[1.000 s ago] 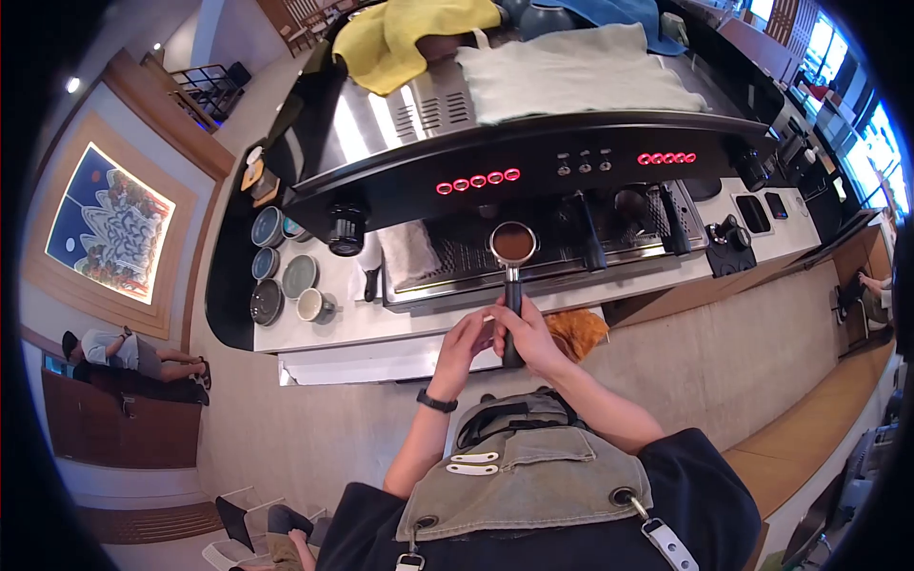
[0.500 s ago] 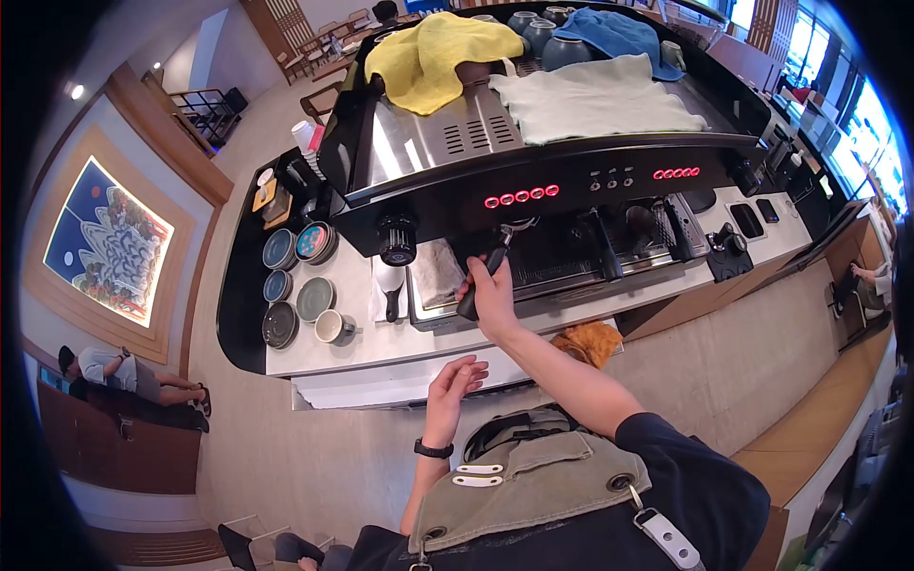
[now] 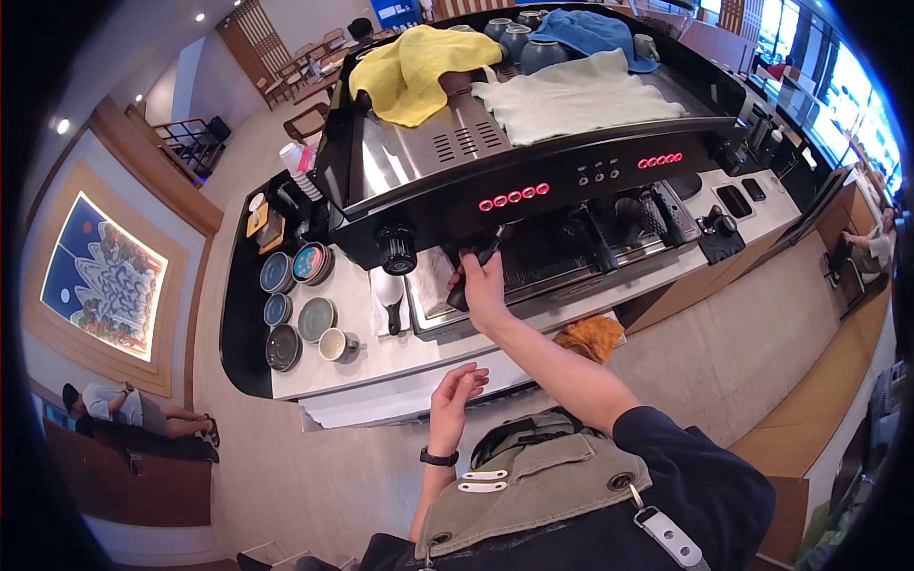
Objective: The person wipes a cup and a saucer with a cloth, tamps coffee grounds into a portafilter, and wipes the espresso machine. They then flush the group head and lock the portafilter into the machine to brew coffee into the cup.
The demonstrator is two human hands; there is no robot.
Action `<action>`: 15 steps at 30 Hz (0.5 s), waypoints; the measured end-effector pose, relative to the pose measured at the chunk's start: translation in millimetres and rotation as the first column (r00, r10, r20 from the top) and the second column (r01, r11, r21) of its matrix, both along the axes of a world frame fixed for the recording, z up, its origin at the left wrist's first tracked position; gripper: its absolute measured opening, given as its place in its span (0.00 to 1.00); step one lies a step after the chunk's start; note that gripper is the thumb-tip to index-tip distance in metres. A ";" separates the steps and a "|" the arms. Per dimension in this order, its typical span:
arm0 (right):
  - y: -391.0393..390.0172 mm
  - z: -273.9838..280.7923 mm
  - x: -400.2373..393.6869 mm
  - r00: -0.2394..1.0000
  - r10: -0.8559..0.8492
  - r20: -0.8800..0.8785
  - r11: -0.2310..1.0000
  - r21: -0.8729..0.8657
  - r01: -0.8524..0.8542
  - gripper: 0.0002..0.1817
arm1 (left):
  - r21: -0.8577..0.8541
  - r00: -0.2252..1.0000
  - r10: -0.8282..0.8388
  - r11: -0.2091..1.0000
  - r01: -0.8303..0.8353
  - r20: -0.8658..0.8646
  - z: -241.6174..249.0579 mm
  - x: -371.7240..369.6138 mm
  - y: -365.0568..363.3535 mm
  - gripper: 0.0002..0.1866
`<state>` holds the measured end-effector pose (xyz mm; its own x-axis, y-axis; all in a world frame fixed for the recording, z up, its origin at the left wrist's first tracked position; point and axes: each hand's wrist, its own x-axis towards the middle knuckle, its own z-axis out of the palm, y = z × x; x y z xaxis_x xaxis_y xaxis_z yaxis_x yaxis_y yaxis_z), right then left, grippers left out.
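Note:
My right hand [image 3: 483,290] is wrapped around the black handle of a portafilter [image 3: 458,296]. The portafilter's head end is under the left part of the espresso machine's front [image 3: 533,195], mostly hidden there. Lower and to the left, my left hand [image 3: 458,388] hangs in front of the counter edge, empty, its fingers loosely bent and apart. A folded pale cloth [image 3: 433,276] lies by the drip tray, just left of my right hand. Beside it, a black-handled brush-like tool [image 3: 391,309] rests on a white cloth.
Stacked saucers [image 3: 316,320] and a cream cup [image 3: 333,344] stand on the left counter [image 3: 381,362]. Another portafilter [image 3: 600,243] sits in the machine's middle. A tamper [image 3: 724,225] is farther right. An orange cloth [image 3: 588,337] hangs at the counter's front edge. People sit on both sides.
My right hand and the portafilter handle have shifted a little to the left along the machine. My left hand stays almost in place. The whole view has tilted slightly.

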<state>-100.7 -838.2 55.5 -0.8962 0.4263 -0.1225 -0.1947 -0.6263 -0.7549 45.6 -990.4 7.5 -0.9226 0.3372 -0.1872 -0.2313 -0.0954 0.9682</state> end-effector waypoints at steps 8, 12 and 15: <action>-2.6 13.6 -2.0 1.000 -0.005 0.019 1.000 0.019 0.004 0.12 | 0.009 1.000 0.000 1.000 0.000 -0.017 2.7 -0.4 -5.7 0.20; 6.6 11.2 2.5 0.999 0.032 0.016 0.997 -0.064 -0.031 0.10 | -0.007 0.991 0.015 1.000 -0.016 -0.133 8.4 -20.0 -11.4 0.19; 34.9 17.2 20.9 0.983 0.167 0.074 0.985 -0.053 -0.164 0.09 | 0.005 0.916 0.077 0.997 -0.081 -0.394 36.5 -50.2 3.0 0.12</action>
<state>-79.8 -803.3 72.7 -0.9409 0.2650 -0.2109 -0.0271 -0.6796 -0.7331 -4.5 -987.5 44.0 -0.9459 0.2603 0.1936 0.1769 -0.0864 0.9804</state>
